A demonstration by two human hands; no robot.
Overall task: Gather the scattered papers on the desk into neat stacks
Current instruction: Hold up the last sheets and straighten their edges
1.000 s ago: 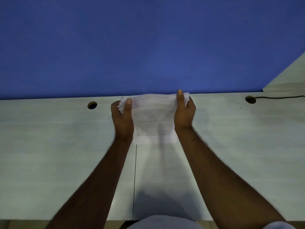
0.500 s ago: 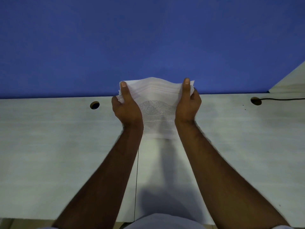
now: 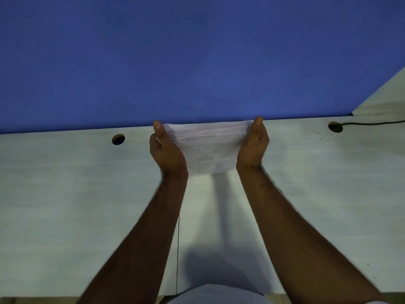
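At frame centre, a paper stack is gripped edgewise between left hand and right hand above the table; uneven squeezing could buckle or spill the sheets.

Both bare forearms reached forward side by side, wrists straight. The left hand gripped the left edge of the stack of papers, thumb raised along it. The right hand gripped the stack's right edge the same way, palms facing each other across it.
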